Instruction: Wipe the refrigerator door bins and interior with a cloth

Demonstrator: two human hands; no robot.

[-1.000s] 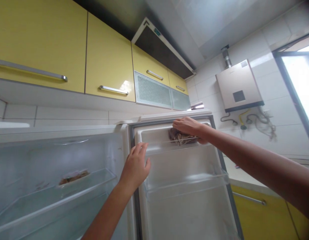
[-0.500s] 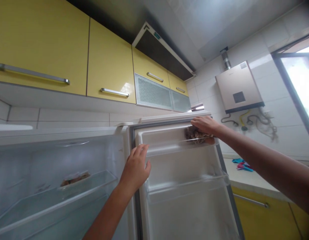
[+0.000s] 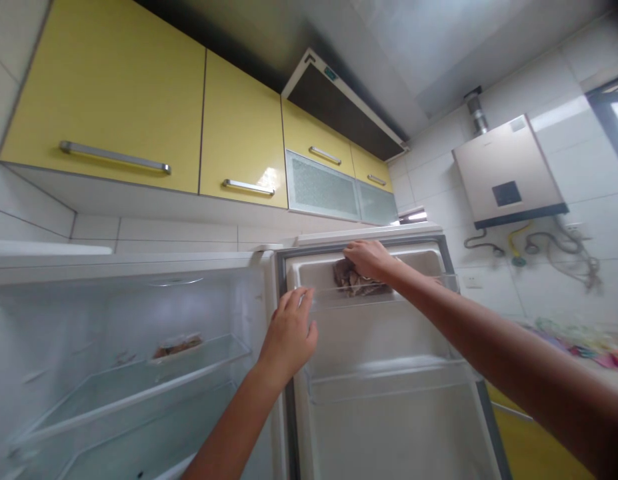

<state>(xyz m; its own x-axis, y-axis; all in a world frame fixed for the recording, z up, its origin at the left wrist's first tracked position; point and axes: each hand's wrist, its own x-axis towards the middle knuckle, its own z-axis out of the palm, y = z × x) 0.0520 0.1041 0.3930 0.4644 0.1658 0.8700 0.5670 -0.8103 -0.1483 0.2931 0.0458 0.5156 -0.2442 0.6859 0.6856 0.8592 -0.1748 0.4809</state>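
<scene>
Fridge: the open compartment point(image 3: 139, 313) lies to the left of the left grip, with 1 glass shelf point(image 3: 221, 357) lower than that grip.
Door: the swung-out door point(image 3: 383, 340) spreads beneath the right grip; likely heavy, yet easy to swing on its hinge, so a light steadying touch near its edge should do.
Upper door bin: the clear bin point(image 3: 333, 301) runs below and to both sides of the right grip; it looks stiff and smooth, and a hard sideways push could flex it.
Left grip: the left hand point(image 3: 291, 330) holds nothing, fingers loosely curved and thumb apart, at the door's edge near the bin's end; whether it touches, I cannot tell.
Right grip: the right hand point(image 3: 373, 259) is closed over the cloth, palm down.
Cloth: the dark, bunched cloth point(image 3: 356, 283) sits in the bin directly under the right grip, partly behind the clear front. It should be light, soft and hard to damage; dampness cannot be told. Best hold: the thick middle under the palm, since loose folds could catch on the rim.
</scene>
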